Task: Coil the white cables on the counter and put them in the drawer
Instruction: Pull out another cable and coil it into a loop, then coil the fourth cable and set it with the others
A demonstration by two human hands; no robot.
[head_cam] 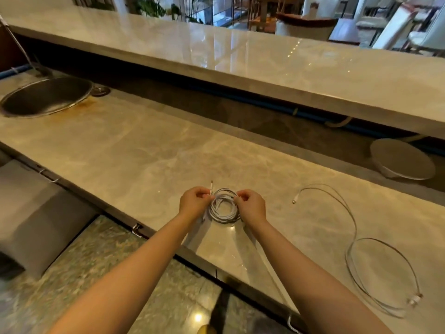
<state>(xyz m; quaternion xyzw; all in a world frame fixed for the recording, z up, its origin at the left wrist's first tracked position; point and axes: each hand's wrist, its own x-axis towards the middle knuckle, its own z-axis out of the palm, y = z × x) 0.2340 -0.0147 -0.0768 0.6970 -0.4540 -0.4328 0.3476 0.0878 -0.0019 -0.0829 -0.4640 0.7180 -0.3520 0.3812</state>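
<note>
— Why do you hold the coiled cable from two sides?

— Because a coil wants to spring open. My left hand pinches the left edge of the ring together with the free plug end, which points away from me. My right hand pinches the right edge. So both grips are narrow, closed on the same cable, and the loops stay one over another.

— Is it lifted or lying down?

— It is low over the surface, near the front edge. If it touches, I cannot tell.

— And the plug end, why is it kept out?

— I judge the end must be tucked or wrapped around the loops, so it is kept free for this.

— What about the other one?

— The second cable lies loose on my right side, well apart, in big open curves. It is not coiled yet.

— And the drawer?

— I see handles under the surface edge, but no open drawer.
</note>
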